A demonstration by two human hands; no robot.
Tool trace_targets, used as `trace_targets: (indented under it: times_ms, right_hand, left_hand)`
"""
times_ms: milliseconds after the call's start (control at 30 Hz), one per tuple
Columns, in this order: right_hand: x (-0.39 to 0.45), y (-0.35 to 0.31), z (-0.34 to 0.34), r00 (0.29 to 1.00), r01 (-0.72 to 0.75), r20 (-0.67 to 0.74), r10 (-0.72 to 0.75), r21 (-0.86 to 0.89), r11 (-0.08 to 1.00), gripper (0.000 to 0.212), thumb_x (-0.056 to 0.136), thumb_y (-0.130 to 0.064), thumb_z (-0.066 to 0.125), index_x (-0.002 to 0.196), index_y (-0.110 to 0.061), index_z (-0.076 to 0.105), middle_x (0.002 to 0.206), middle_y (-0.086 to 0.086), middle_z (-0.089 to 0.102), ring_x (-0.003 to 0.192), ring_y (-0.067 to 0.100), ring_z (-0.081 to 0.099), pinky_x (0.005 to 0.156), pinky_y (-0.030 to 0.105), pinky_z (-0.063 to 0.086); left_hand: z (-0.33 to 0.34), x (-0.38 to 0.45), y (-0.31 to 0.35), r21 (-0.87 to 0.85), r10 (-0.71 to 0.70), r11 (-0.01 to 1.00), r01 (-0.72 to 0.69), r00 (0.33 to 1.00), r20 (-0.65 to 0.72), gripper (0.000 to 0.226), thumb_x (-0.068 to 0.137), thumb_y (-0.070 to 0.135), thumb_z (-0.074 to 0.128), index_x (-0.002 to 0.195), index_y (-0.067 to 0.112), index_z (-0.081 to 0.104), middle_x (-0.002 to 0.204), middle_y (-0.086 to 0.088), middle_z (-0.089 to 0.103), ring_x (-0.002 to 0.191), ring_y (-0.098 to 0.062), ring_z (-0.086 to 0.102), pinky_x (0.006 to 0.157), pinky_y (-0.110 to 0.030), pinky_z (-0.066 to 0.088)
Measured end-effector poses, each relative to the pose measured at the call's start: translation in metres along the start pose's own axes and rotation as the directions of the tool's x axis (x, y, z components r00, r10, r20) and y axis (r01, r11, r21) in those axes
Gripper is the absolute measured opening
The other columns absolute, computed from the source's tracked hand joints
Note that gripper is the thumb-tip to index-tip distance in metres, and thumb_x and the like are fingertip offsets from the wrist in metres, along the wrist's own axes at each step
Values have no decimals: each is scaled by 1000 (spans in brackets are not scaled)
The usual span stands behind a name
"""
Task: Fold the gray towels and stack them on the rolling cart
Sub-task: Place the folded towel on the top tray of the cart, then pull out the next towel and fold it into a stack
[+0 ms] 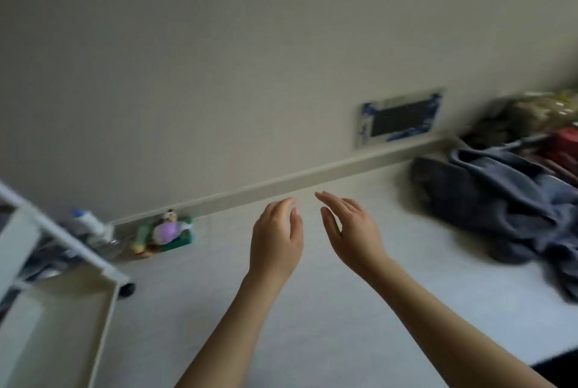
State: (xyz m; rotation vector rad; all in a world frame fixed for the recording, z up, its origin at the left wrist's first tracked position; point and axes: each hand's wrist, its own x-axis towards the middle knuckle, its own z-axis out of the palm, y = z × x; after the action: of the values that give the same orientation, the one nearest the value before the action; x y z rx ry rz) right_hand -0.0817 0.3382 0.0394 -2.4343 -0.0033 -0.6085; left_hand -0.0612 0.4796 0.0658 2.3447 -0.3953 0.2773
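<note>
A heap of crumpled gray towels lies on the pale floor at the right, near the wall. The white rolling cart stands at the lower left, its top tray bare and one black caster showing. My left hand and my right hand are held out side by side over the floor between the cart and the towels. Both hands are open with fingers apart and hold nothing. The image is blurred by motion.
A small colourful toy on a green base and a plastic bottle sit by the baseboard behind the cart. A vent plate is low on the wall. Bags and red items pile up at the far right.
</note>
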Motion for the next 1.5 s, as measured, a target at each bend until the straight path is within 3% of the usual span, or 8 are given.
trace_targets:
  times_ms: [433, 633, 867, 967, 1100, 1200, 1367, 1500]
  right_hand:
    - [-80, 245, -149, 874, -486, -78, 479, -169, 858, 35, 96, -26, 48, 129, -18, 55, 121, 0, 64, 116, 24, 53, 91, 32, 42]
    - [-82, 334, -177, 781, -624, -77, 620, -154, 766, 35, 94, -28, 50, 127, -16, 56, 118, 5, 65, 112, 30, 54, 88, 36, 43]
    - [-75, 398, -188, 676, -733, -39, 736, 74, 677, 37, 92, -35, 54, 125, -18, 56, 123, 2, 58, 105, 19, 59, 88, 30, 44]
    - [-68, 408, -189, 650, -745, -28, 759, 173, 645, 33, 90, -33, 58, 119, -18, 58, 112, 3, 62, 96, 17, 61, 87, 29, 47]
    - [-61, 414, -188, 622, -738, -82, 779, 273, 618, 25, 86, -28, 66, 107, -16, 59, 99, 3, 64, 84, 13, 61, 79, 25, 49]
    - [-53, 414, -187, 604, -737, -88, 792, 316, 598, 28, 82, -24, 71, 106, -17, 58, 88, 0, 63, 78, 14, 59, 76, 25, 47]
    - [-35, 404, -184, 623, -685, -147, 769, 372, 626, 8, 83, -17, 70, 87, -10, 70, 82, 2, 70, 80, 15, 64, 71, 14, 41]
    - [-23, 379, -191, 714, -590, -86, 694, 458, 664, 5, 85, -16, 67, 81, -17, 65, 84, 1, 65, 75, 10, 59, 67, 6, 39]
  left_hand:
    - [256, 0, 151, -117, -28, 989, 95, 877, 479, 32, 98, 26, 39, 121, 14, 57, 122, -3, 61, 109, -19, 56, 88, -24, 41]
    - [337, 19, 187, -120, -142, 962, 245, 823, 550, 27, 96, 26, 44, 113, 13, 61, 113, -6, 64, 105, -22, 58, 84, -25, 42]
    - [412, 46, 219, -159, -127, 956, 246, 837, 532, 35, 83, 27, 68, 114, 12, 61, 106, -2, 51, 89, -13, 53, 81, -16, 37]
    - [431, 52, 221, -127, -211, 938, 323, 820, 532, 40, 75, 25, 77, 110, 13, 61, 96, 1, 52, 87, -17, 55, 82, -22, 42]
    - [438, 56, 217, -127, -250, 919, 372, 802, 543, 18, 76, 15, 75, 88, 13, 62, 67, 5, 59, 71, -15, 56, 66, -21, 40]
    - [434, 58, 208, -160, -186, 934, 320, 816, 547, 6, 80, 15, 72, 80, 12, 66, 70, 4, 62, 68, -12, 55, 57, -12, 39]
    - [411, 58, 209, -369, -111, 854, 367, 821, 560, 8, 83, 14, 68, 89, 18, 63, 81, 6, 63, 73, -5, 57, 68, -10, 44]
    - [386, 71, 211, -533, -13, 777, 335, 855, 519, 28, 85, 22, 67, 104, 41, 61, 107, -2, 62, 92, -11, 61, 84, -27, 50]
